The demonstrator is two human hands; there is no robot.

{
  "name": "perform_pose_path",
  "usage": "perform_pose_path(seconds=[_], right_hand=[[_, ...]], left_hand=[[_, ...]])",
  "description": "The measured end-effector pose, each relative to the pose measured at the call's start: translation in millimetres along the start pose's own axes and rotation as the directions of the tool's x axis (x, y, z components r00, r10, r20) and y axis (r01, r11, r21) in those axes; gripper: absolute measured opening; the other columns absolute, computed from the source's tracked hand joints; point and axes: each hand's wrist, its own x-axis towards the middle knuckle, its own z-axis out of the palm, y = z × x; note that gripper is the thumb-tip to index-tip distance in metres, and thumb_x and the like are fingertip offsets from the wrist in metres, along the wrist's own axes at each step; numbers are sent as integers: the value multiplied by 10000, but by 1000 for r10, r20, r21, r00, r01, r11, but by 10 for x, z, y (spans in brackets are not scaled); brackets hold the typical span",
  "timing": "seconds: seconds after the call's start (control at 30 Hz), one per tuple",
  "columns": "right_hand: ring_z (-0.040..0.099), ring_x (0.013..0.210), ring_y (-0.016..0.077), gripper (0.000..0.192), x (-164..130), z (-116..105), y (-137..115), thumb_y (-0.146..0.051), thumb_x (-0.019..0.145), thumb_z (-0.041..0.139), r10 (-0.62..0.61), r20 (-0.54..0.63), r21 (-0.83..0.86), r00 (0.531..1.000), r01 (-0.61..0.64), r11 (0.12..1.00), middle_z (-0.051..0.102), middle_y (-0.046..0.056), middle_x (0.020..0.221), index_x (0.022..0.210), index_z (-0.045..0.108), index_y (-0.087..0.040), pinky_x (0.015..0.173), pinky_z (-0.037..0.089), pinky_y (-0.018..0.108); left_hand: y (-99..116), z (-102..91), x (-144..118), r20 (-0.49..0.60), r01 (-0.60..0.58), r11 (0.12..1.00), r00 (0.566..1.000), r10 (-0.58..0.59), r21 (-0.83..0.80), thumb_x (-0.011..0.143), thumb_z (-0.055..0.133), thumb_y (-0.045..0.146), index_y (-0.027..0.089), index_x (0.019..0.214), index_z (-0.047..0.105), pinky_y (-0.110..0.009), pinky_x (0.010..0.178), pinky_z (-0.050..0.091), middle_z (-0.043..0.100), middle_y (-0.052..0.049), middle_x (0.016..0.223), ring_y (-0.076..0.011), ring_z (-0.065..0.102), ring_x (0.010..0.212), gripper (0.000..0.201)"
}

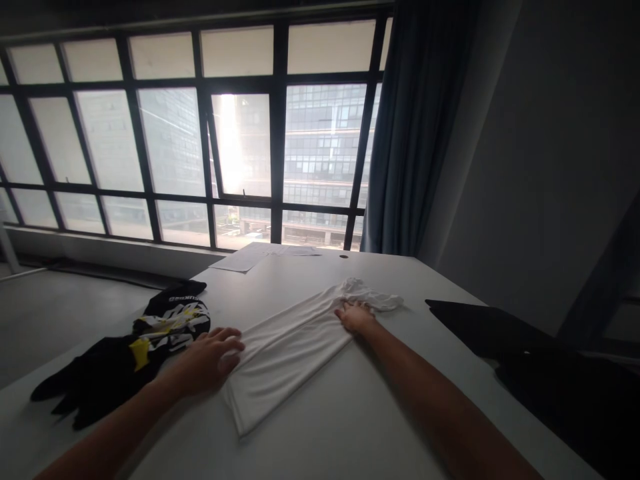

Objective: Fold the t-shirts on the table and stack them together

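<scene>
A white cloth garment (295, 357) lies folded in a long strip, slanting across the white table (320, 440). Its far end is crumpled into loose folds; the near end is flatter, with a straight edge. My left hand (213, 360) is at the near left corner of the garment, its fingers stretched out and the thumb apart, touching the edge. Farther along, my right hand (356, 317) rests on top of the cloth beside the crumpled end, fingers spread and partly hidden behind the hand.
Left of my left hand lies a bunched black garment (115, 360) with white and yellow print. Sheets of paper (245, 259) are at the table's far edge, near a round cable hole (343, 257). Dark flat items (480, 327) sit on the right. Windows and a blue curtain (415, 133) stand behind.
</scene>
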Motion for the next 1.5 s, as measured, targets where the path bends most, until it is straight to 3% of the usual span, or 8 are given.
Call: perform_pose_path(seconds=[0.17,0.37,0.57,0.73,0.87,1.03,1.33,1.5], right_hand=[[440,1287,356,528,-144,-162,48,-448,1012,284,56,-260,-75,964,-78,994,425,213,1449,1397,487,-151,1022,310,484],[475,1259,323,577,-633,-71,49,-564,981,271,-141,-83,2,987,142,990,487,171,1415,1376,513,-220,1005,344,482],[376,1344,314,445,-974,-166,674,-399,997,366,-144,-177,-211,974,106,972,490,167,1429,1348,560,-206,1090,212,516],[535,1204,278,392,-1452,-283,937,-283,929,477,-230,-173,-101,958,215,971,555,141,1368,1278,632,-195,1027,367,405],[617,1111,228,394,-1977,-243,915,-230,882,497,-433,-114,57,894,441,896,598,46,1350,1232,676,-260,976,442,311],[631,1107,245,426,-2376,-249,980,-122,841,484,-430,-125,95,894,442,892,630,57,1313,1183,712,-234,986,452,334],[652,845,178,275,-2661,-362,718,-344,771,739,-559,-75,332,826,549,767,675,70,1089,1013,760,-215,782,511,280],[619,724,133,97,-2664,-326,651,-216,815,680,-566,-115,356,817,566,744,683,47,899,833,770,-185,700,482,245]], left_hand=[[212,45,-4,27,-103,993,994,105,-62,917,454,321,232,1165,672,-383,977,479,662,-83,1265,-244,602,1146,342],[484,20,-13,24,-238,956,969,245,-171,917,483,307,232,1099,698,-368,937,488,685,-88,1167,-233,608,1061,291],[1007,-53,-66,158,-328,822,883,442,-466,888,547,267,249,1049,727,-252,790,528,677,-67,1152,-149,657,857,241],[1354,-5,0,102,-440,728,817,567,-526,883,582,285,251,1053,726,-295,892,514,685,-73,1162,-183,644,985,225],[1390,65,102,96,-466,774,829,552,-428,893,553,254,234,1026,721,-356,967,482,689,-79,1170,-215,608,1078,215],[1356,56,26,106,-444,783,839,534,-435,905,513,216,234,994,727,-352,992,463,697,-75,1175,-202,602,1097,232],[1503,9,-169,79,-462,778,838,541,-426,793,695,542,253,1024,738,-370,949,478,682,-89,1162,-238,600,1077,372],[1555,38,-160,25,-496,767,833,552,-408,913,576,424,222,963,740,-327,884,491,710,-83,1010,-197,626,935,265]])
